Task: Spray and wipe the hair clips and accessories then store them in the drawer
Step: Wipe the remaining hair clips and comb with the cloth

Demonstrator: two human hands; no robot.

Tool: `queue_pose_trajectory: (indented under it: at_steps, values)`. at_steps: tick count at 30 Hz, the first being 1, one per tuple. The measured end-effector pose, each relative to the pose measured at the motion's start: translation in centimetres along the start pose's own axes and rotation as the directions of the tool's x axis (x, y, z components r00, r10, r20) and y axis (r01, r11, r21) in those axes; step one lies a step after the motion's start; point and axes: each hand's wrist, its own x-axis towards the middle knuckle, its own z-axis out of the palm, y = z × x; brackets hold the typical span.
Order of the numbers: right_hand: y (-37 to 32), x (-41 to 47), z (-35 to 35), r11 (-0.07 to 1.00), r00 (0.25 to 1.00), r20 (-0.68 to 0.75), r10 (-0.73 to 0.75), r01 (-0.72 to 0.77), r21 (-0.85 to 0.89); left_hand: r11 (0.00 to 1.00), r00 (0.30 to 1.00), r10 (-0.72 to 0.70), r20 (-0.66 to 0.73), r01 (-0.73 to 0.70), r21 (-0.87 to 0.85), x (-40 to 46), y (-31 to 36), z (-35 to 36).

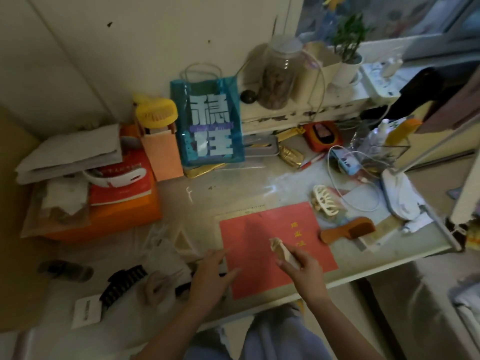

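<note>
My right hand (302, 267) grips a beige hair clip (280, 249) above a red booklet (262, 245) on the desk. With its fingers spread, my left hand (211, 275) hovers over the booklet's left edge and holds nothing. A black claw clip (123, 283) lies at the front left, with a pinkish clip (158, 287) beside it. To the right of the booklet sit a cream claw clip (326, 200) and a wooden comb (348, 229). I see no spray bottle or cloth that I can tell apart, and no drawer.
A blue bag (207, 126), an orange box (124, 211) with books, and a yellow fan (155, 113) stand at the back. Cables (355, 183) and a white lamp base (400, 196) crowd the right. The desk's front edge (363, 275) runs diagonally.
</note>
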Motion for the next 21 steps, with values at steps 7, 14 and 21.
queue_pose_trajectory:
  at_steps: [7,14,21]
  values:
    - [4.3,6.2,-11.8,0.998,1.000,-0.012,-0.022,0.021,-0.066,0.990,0.998,0.067,0.019,-0.069,0.120,6.0,7.8,10.0]
    - [7.2,11.9,-22.0,0.985,0.990,0.126,-0.064,0.083,-0.149,0.982,0.999,-0.021,0.041,0.013,0.191,9.6,14.6,20.5]
    - [9.2,13.9,-26.2,0.993,0.985,0.175,0.002,0.018,-0.113,0.953,0.991,-0.103,0.082,0.074,0.294,11.3,17.1,25.2]
